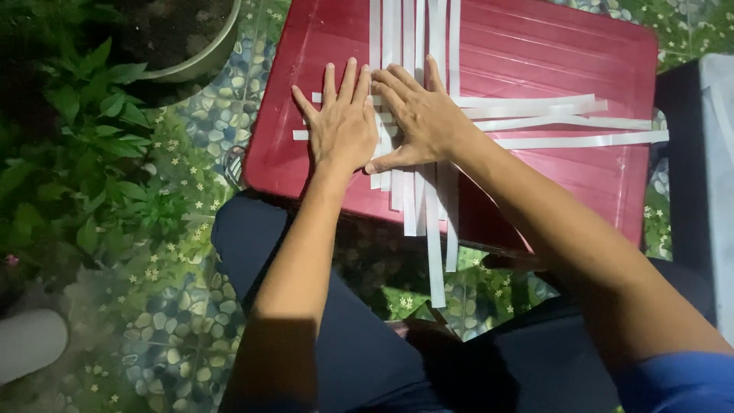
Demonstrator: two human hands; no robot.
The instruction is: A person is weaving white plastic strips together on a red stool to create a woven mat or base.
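Note:
Several long white strips [535, 122] lie crossed in a weave on a red plastic board [550, 53]; some run top to bottom, others left to right. My left hand [342, 122] lies flat, fingers spread, on the left ends of the crosswise strips. Beside it, my right hand [417, 115] presses flat on the crossing, thumb pointing left under the left hand's heel. Neither hand grips anything. The lengthwise strips [434, 252] hang past the board's near edge over my dark-trousered knees.
Leafy green plants [84, 153] and a pale pot [195, 65] stand at left. The floor [183, 336] has a pebble-and-flower pattern. A dark box with a grey top [703, 168] sits at right. My legs [367, 344] are under the board.

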